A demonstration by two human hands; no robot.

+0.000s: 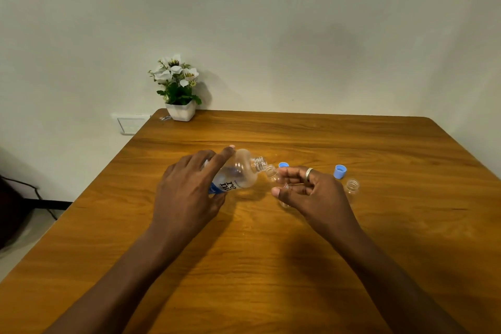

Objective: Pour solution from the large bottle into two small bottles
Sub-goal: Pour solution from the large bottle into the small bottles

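Observation:
My left hand (pixel 189 184) grips the large clear bottle (pixel 240 172), which has a blue and white label and is tipped almost level, its open threaded mouth pointing right. My right hand (pixel 309 188), with a ring on one finger, holds a small clear bottle (pixel 273 175) tilted left, its mouth touching the large bottle's mouth. A second small clear bottle (pixel 352 186) stands open and upright on the table (pixel 271 266), just right of my right hand. I cannot see liquid flowing.
Two blue caps lie on the wood: one (pixel 283 164) behind my right hand's fingers, a bigger one (pixel 340 171) further right. A white pot of white flowers (pixel 180 110) stands at the far left corner. A wall socket (pixel 132 125) is left of the table.

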